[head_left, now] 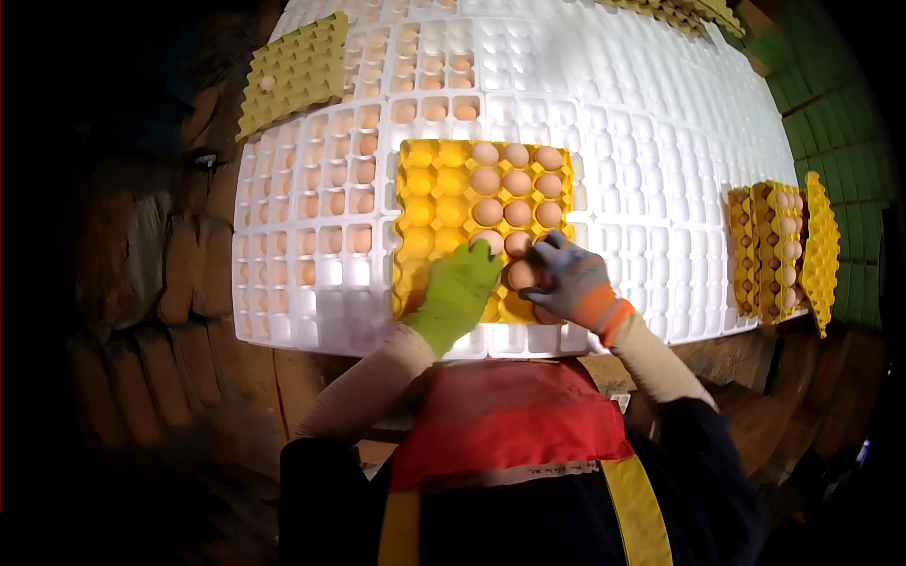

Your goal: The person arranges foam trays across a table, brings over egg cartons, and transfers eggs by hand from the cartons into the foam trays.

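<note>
A yellow egg tray [427, 212] lies on white foam trays in front of me, with brown eggs [516, 182] in its right-hand columns and bare cups on its left. My left hand [460, 286], in a green glove, reaches over the lower middle of the tray, its fingertips closed on an egg [488, 241]. Over the lower right part, my right hand [572, 278] wears a grey and orange glove. Its fingers curl round an egg at the right column, mostly hidden under them. Another egg [521, 274] sits just left of these fingers.
White foam trays [651, 174] cover the table, those on the left holding many eggs. An olive egg tray [300, 71] with one egg lies at the upper left. Yellow trays of eggs [769, 250] stand on edge at the right, near green crates [840, 141].
</note>
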Demonstrator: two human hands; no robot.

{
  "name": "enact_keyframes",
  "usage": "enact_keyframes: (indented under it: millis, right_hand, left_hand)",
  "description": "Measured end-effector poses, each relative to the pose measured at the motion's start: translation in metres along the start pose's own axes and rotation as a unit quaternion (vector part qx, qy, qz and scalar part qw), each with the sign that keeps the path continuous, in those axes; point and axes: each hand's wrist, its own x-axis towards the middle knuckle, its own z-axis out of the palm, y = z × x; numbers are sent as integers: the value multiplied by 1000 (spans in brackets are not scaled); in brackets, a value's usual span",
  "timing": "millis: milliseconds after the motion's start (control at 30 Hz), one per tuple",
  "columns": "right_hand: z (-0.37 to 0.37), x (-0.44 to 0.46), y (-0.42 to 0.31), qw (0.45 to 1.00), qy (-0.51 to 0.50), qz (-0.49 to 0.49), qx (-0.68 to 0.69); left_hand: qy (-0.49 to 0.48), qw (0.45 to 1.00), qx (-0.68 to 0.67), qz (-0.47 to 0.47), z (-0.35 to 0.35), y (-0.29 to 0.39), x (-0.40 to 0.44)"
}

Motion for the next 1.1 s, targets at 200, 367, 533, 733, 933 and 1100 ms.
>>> enact_keyframes:
  millis: [200,367,533,733,933,1100]
  right_hand:
    - [-26,-30,30,747,50,157,644]
    - [-18,24,-10,989,-22,71,-125]
    - [17,46,-12,978,-26,31,-203]
    - [-22,35,-17,997,-9,82,-10]
    - [28,87,-115,975,-16,-75,209]
    - [123,175,-211,984,-33,-151,-88]
  left_hand:
    - [74,793,-573,-194,-16,-25,-33]
    - [104,963,-237,-75,-24,-19,5]
    - [-73,991,47,-104,3,2,51]
    - [172,929,-257,-205,-27,-38,-28]
    - [384,764,-295,-426,-32,-134,-172]
    - [289,838,-62,-459,-18,-157,-211]
